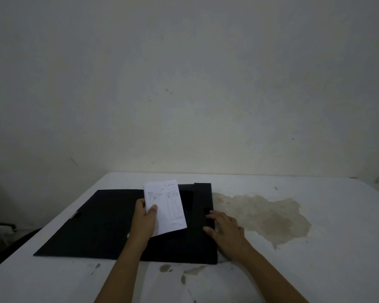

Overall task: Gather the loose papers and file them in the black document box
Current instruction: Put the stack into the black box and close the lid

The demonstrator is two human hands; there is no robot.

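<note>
The black document box (92, 224) lies open and flat on the white table (315, 270), its lid spread to the left. My left hand (143, 221) grips a small white printed paper (169, 206) by its left edge, holding it over the box's right half. My right hand (224, 230) rests with fingers spread on the box's right side flap (202, 197), holding nothing. Whether other papers lie inside the box cannot be seen.
A large brownish stain (267, 217) marks the table to the right of the box. Smaller dark smudges (169, 268) sit near the front edge. A bare wall (184, 84) rises behind the table. The table's left edge (42, 232) drops off beside the lid.
</note>
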